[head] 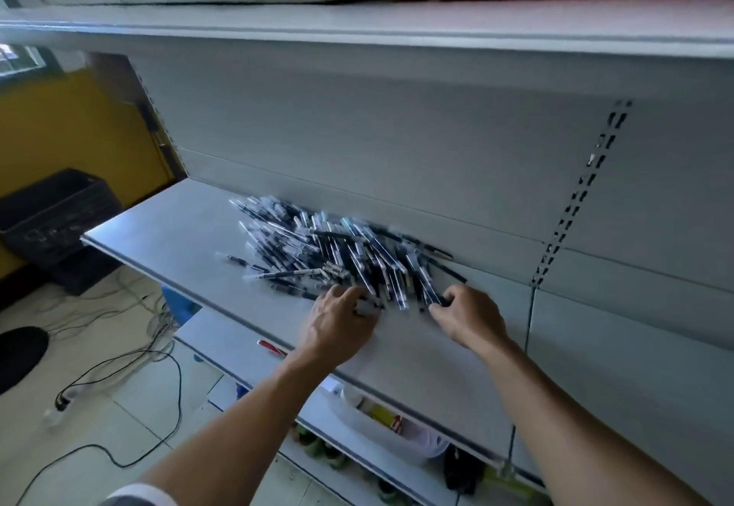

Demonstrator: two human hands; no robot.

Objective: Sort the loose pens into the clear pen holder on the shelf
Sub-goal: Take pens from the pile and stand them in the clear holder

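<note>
Barely started: pens (341,251) all lie in one heap on the shelf (178,235), 12 o'clock of your hands; no clear holder in view. Right hand (470,316) fingers curl round a few pen ends at the near edge; left hand (341,320) fingers bend into the heap, grip too blurred to tell. Black crate (55,215) and floor cables (131,366) at 9 o'clock, well apart, nothing blocking.

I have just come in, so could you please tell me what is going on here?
A person is working at a heap of pens on a grey shelf. The right hand pinches a few pens at the heap's near edge. The left hand is at the same edge; blur hides whether it grips any. No pen holder is in view.
</note>
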